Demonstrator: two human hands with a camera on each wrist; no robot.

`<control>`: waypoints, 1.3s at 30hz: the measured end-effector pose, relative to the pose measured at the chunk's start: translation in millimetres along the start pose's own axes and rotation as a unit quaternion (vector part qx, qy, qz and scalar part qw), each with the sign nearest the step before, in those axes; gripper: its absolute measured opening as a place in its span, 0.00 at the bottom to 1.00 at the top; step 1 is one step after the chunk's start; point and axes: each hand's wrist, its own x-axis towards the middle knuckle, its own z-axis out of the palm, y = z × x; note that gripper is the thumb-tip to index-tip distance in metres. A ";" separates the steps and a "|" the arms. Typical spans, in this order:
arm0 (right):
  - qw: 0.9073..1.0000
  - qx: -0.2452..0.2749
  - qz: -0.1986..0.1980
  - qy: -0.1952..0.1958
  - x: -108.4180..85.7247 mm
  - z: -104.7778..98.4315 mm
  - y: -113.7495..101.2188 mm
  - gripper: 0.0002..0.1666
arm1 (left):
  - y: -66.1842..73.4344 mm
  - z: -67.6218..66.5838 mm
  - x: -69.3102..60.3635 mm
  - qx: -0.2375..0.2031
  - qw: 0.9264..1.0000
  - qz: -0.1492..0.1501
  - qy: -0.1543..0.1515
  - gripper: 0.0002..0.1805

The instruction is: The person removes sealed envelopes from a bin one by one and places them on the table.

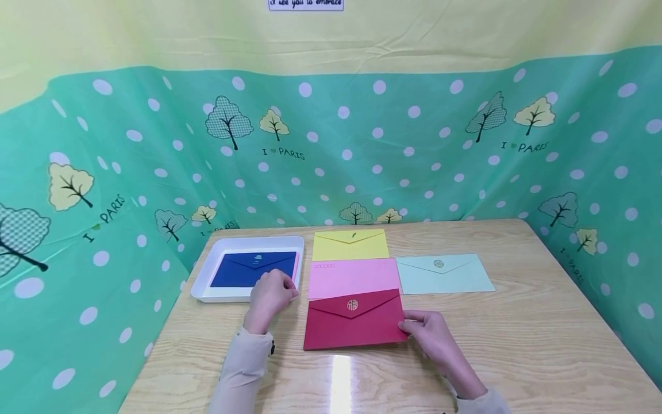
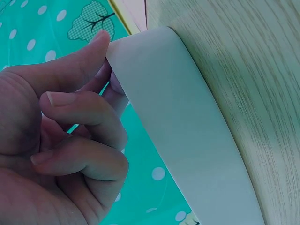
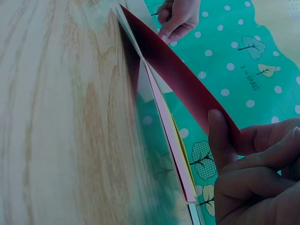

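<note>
My right hand pinches a red envelope by its right edge, between thumb and fingers. In the right wrist view, that red envelope is tilted, its held side raised off the table. Its upper edge overlaps a pink envelope in the head view. My left hand is at the front right corner of a white tray. The left wrist view shows the thumb and a fingertip at the rim of the tray, the other fingers curled. A dark blue envelope lies inside the tray, with a pink edge showing beneath it.
Behind the pink envelope lies a yellow envelope. A pale mint envelope with a round emblem is to the right. The wooden table extends on the right; a green dotted curtain hangs behind and at both sides.
</note>
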 end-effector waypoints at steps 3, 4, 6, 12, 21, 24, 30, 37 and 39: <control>1.000 0.000 0.000 0.001 0.6 0.9 1.8 0.21 | -0.1 0.3 0.2 -0.002 1.000 0.001 0.000 0.05; 1.000 0.001 -0.001 0.002 0.6 1.0 2.2 0.21 | -0.2 0.3 0.2 -0.001 1.000 0.000 0.000 0.04; 1.000 -0.001 -0.002 0.002 0.2 1.0 2.6 0.20 | -0.2 0.3 0.3 -0.001 1.000 0.000 -0.001 0.04; 1.000 -0.009 -0.001 0.004 -0.1 1.6 2.7 0.21 | 0.3 0.2 1.0 -0.004 1.000 0.001 -0.001 0.04; 1.000 -0.027 0.016 0.004 3.1 3.6 4.0 0.21 | 0.3 1.1 2.1 -0.004 1.000 0.002 0.000 0.04; 0.999 -0.034 0.019 -0.001 3.3 3.7 3.9 0.20 | 0.2 0.7 1.4 -0.005 1.000 -0.003 0.000 0.04; 0.999 -0.045 0.025 -0.005 2.4 2.8 3.8 0.17 | -0.2 0.6 1.1 -0.007 1.000 -0.008 0.000 0.04; 0.997 -0.070 0.019 -0.002 4.1 0.0 5.4 0.08 | -1.3 0.9 1.3 -0.008 1.000 -0.005 -0.005 0.04; 0.997 -0.078 0.016 0.000 5.4 -0.8 6.4 0.07 | -1.4 1.4 2.0 -0.007 1.000 -0.006 -0.007 0.04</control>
